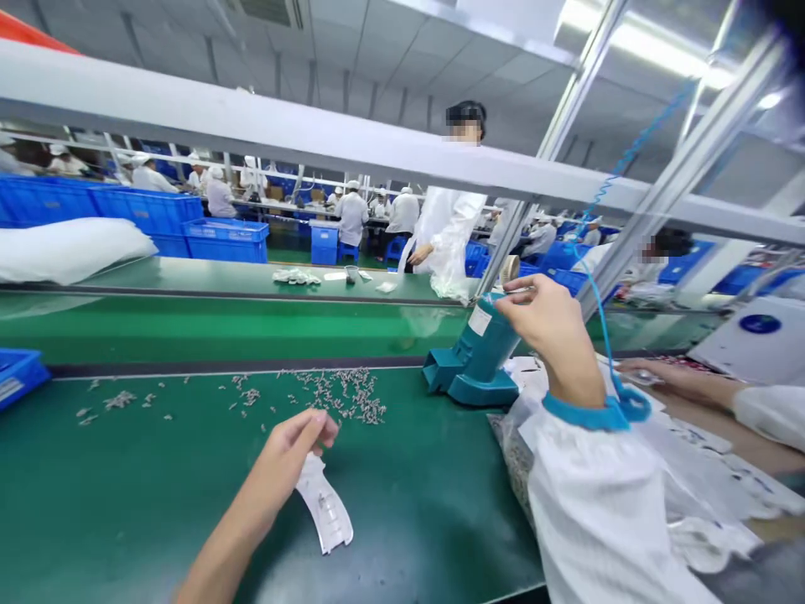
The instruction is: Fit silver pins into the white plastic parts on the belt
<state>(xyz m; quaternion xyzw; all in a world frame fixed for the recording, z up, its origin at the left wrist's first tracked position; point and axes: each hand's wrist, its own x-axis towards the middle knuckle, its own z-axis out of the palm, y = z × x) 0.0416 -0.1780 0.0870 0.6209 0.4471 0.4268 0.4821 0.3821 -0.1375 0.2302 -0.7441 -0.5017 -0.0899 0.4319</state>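
Observation:
My left hand (290, 457) is low over the green mat (157, 503), its fingers pinched on the top end of a white curved plastic piece (325, 507) that hangs down toward the mat. My right hand (553, 331) is raised at the top of a teal tape dispenser (475, 361), with thumb and forefinger pinched at the tape by the roll (508, 268). A blue wrist strap (597, 411) with a coiled blue cord (597, 252) circles my right wrist above a white sleeve.
Several small metal parts (343, 394) lie scattered on the mat. A blue bin (18, 373) sits at the left edge. Another person's hand (641, 373) rests on the bench at right. A green conveyor (220, 323) runs behind; workers in white stand beyond.

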